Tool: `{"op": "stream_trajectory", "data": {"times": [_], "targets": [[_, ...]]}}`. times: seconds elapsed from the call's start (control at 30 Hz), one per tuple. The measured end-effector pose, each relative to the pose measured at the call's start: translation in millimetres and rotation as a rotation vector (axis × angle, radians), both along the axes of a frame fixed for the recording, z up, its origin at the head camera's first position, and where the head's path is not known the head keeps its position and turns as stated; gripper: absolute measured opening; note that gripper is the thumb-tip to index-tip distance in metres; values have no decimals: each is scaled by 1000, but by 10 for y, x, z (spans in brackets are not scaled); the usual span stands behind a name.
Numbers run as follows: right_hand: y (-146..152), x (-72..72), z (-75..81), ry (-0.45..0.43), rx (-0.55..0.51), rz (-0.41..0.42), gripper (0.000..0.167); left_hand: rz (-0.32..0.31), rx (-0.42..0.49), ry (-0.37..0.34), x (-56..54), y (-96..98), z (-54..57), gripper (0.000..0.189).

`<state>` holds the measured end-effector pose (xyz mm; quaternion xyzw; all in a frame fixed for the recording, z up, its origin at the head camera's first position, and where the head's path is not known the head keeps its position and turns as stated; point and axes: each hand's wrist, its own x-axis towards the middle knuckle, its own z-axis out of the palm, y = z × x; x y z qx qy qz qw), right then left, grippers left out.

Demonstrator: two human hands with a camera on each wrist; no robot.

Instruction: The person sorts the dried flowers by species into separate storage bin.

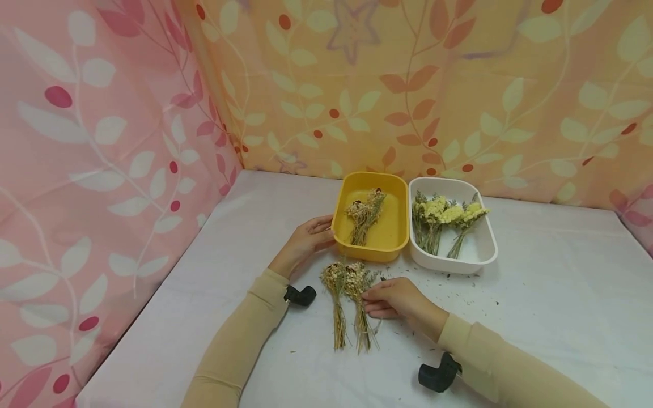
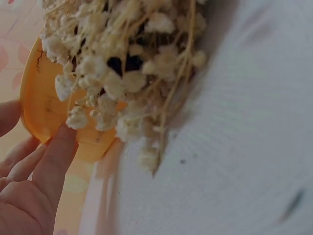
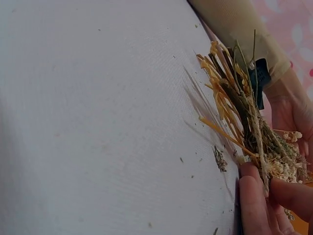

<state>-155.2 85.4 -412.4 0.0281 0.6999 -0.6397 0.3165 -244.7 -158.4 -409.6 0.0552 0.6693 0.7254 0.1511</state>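
Two small bunches of dried flowers lie side by side on the white cloth, stems toward me. My right hand (image 1: 398, 298) pinches the right-hand dried flower bunch (image 1: 355, 277) between thumb and fingers; the right wrist view shows the fingertips (image 3: 252, 188) at its twine-like binding. Just left of it lies the other dried flower bunch (image 1: 334, 276), its cream heads large in the left wrist view. My left hand (image 1: 308, 241) touches the left side of a yellow tub (image 1: 393, 226), fingers (image 2: 54, 161) mostly straight against its outer wall. Inside that tub rest more cream-headed dried flowers (image 1: 363, 212).
Right beside the yellow tub stands a white tub (image 1: 476, 260) holding several yellow-headed dried flower bunches (image 1: 444, 214). Dry crumbs lie scattered on the cloth in front of it. Patterned fabric walls (image 1: 326, 85) rise behind the table and at the left.
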Motion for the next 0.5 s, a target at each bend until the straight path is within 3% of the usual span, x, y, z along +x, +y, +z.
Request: {"op": "stream_trajectory", "data": {"times": [0.5], "targets": [[201, 138, 31, -6, -65, 35, 27, -2, 26, 11, -7, -9, -27, 55]]}}
